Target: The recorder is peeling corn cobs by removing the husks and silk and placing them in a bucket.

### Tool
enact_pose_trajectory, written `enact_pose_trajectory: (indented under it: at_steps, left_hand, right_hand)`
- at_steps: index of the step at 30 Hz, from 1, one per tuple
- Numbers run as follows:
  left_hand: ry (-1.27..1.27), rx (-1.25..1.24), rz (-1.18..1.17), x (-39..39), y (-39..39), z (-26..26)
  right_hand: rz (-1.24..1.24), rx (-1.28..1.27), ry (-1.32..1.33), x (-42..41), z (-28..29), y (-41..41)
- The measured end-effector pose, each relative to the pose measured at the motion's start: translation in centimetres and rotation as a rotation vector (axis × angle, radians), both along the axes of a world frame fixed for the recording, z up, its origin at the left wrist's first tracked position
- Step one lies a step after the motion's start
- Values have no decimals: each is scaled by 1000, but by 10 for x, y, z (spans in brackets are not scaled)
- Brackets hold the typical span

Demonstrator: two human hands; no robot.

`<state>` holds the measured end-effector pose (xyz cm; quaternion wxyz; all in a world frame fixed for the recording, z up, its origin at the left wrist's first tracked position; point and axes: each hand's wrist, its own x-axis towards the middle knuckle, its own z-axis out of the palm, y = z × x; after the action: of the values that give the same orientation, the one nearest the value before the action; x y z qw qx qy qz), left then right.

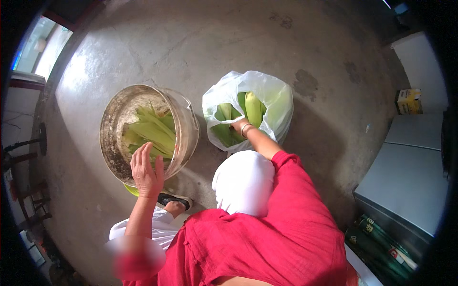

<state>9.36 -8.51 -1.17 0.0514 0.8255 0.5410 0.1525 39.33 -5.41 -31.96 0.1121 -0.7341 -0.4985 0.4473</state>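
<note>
My left hand is raised at the near rim of a worn, dirty-walled bucket, its fingers apart and nothing in it. Green corn husks lie inside the bucket. My right hand reaches into a white plastic bag on the floor, right of the bucket; a bangle is at the wrist. The bag holds several ears of corn in their green husks, a pale one upright beside my hand. The fingers are hidden among the bag and the husks, so their hold cannot be told.
Around both containers is a concrete floor. A bright green rim shows under the bucket, near my shoe. At the right stand a grey cabinet-like box, a yellow carton and dark green packages.
</note>
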Motion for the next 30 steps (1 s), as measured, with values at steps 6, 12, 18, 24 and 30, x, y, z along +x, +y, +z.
enact_pose_trajectory:
  at_steps: [6,12,18,24,30]
  left_hand:
    - [-9,-6,-18,6,1,0]
    - [-12,-13,8,2,-1,2]
    - [-27,-9,-27,11,3,-3]
    - [-31,27,6,3,-1,1]
    - [-56,54,3,2,-2,-1]
  right_hand:
    - [-649,-262,626,-3,9,-10]
    - [-471,-321,533,-5,53,11]
    - [31,237,-265,74,72,56]
    - [-54,565,-143,82,207,37]
    - [-503,545,500,121,268,0]
